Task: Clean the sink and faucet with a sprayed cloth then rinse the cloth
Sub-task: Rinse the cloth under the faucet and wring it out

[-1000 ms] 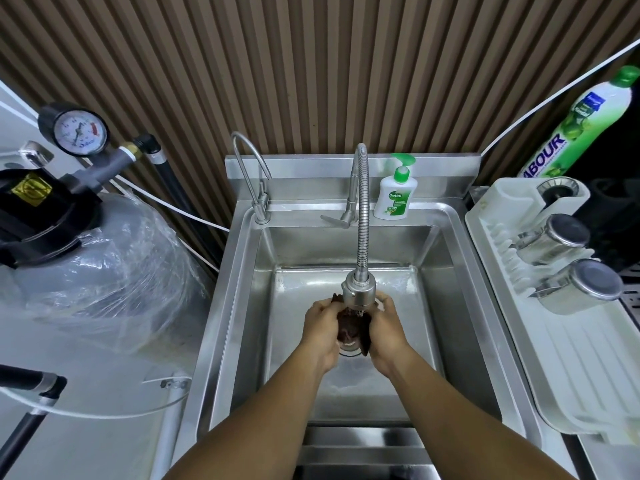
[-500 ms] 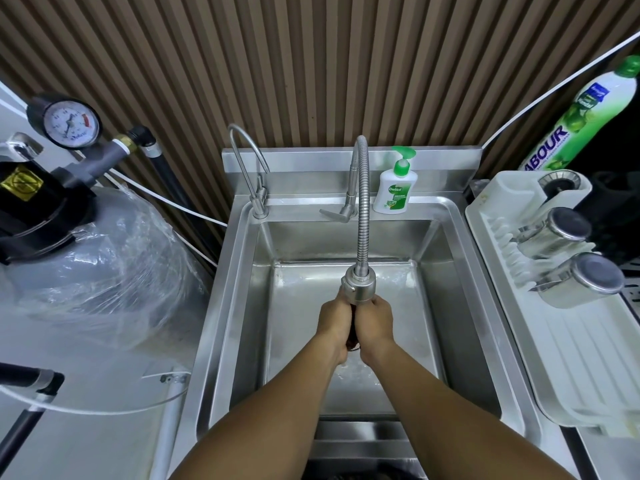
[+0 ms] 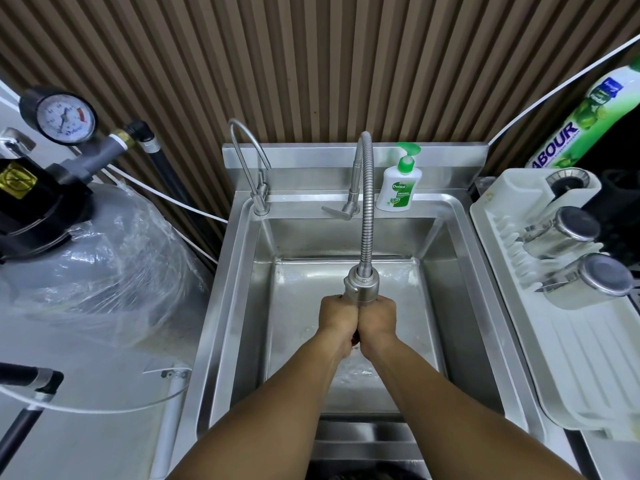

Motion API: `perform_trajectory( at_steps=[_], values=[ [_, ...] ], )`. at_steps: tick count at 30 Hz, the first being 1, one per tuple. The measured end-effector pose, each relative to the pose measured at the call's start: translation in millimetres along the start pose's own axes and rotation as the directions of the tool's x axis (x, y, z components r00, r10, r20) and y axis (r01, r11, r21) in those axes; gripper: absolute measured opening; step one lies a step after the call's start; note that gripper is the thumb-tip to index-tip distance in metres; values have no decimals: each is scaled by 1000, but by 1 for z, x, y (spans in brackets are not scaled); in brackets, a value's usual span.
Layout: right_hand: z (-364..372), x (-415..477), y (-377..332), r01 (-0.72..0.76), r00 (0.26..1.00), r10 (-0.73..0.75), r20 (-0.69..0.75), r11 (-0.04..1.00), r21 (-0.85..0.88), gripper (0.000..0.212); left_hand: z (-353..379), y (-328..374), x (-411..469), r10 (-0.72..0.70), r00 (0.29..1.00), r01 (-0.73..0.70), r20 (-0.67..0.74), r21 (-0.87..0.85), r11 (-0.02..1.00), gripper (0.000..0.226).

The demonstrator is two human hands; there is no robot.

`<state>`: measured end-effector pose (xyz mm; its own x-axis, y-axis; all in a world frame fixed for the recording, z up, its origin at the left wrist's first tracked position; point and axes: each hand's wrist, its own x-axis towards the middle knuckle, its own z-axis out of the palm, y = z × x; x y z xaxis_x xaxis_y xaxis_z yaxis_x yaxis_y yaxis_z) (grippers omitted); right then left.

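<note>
A steel sink [image 3: 242, 306] fills the middle of the view. Its flexible faucet [image 3: 367, 216] bends down to a round spray head [image 3: 362, 287]. Directly under that head my left hand [image 3: 337, 318] and my right hand [image 3: 377, 320] are pressed together, both squeezing a dark cloth [image 3: 356, 338]. Only a small dark sliver of the cloth shows between my wrists; the rest is hidden inside my fists. Water glistens on the basin floor below my hands.
A thin gooseneck tap [image 3: 249, 161] stands at the sink's back left, a Dettol soap pump bottle [image 3: 398, 188] at the back. A white drying rack [image 3: 571, 323] with steel cups sits to the right, a plastic-wrapped tank [image 3: 86, 271] with a gauge to the left.
My hands have closed together over the cloth, which showed plainly between them a second ago and is now almost fully hidden. The view has shifted slightly downward.
</note>
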<state>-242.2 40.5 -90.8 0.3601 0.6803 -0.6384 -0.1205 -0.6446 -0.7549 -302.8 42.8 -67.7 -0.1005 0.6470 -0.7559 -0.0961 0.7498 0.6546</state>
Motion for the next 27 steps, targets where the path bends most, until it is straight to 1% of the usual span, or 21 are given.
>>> perform_trajectory(
  at_steps=[2, 4, 6, 7, 9, 12, 15, 18, 20, 22, 24, 26, 27],
  values=[
    [-1, 1, 0, -16, 999, 17, 28, 1000, -14, 33, -1, -1, 1, -23, 1000, 23, -3, -10, 1000, 14],
    [-5, 1, -2, -34, 997, 36, 67, 999, -23, 27, -1, -2, 0, -47, 999, 47, 8, -36, 998, 18],
    [-9, -3, -7, -80, 983, 70, 167, 995, 53, 21, -3, 0, 0, -70, 996, 77, 56, -132, 988, 32],
    [-11, -4, -8, -119, 972, 90, 216, 985, 125, 27, -4, 1, -1, -87, 992, 104, 91, -211, 972, 41],
    [-17, -6, -10, -160, 958, 95, 269, 960, 231, 37, -9, 4, -1, -101, 988, 134, 117, -317, 939, 50],
    [-25, -9, -6, -141, 958, 51, 283, 942, 305, 53, -20, 4, -5, -103, 982, 157, 156, -393, 906, 65],
    [-36, -13, 7, -180, 943, 33, 330, 887, 424, 50, -33, -7, -6, -100, 967, 198, 236, -440, 876, 85],
    [-47, -16, 19, -217, 921, 19, 388, 853, 474, 54, -45, -19, -5, -107, 957, 223, 270, -446, 867, 93],
    [-51, -16, 21, -217, 914, 7, 406, 854, 473, 54, -49, -22, -3, -105, 955, 222, 279, -431, 874, 89],
    [-50, -19, 20, -199, 912, -8, 411, 866, 458, 45, -46, -22, -4, -88, 957, 191, 277, -369, 910, 73],
    [-46, -21, 15, -149, 919, -39, 392, 886, 439, 36, -40, -18, -5, -34, 970, 102, 241, -275, 956, 51],
    [-40, -23, 7, -70, 934, -87, 347, 906, 417, 26, -33, -11, -6, 34, 980, 11, 197, -223, 975, 38],
    [-36, -23, 2, -24, 945, -105, 309, 922, 388, 22, -30, -7, -7, 43, 983, -3, 178, -218, 976, 33]
  ],
)
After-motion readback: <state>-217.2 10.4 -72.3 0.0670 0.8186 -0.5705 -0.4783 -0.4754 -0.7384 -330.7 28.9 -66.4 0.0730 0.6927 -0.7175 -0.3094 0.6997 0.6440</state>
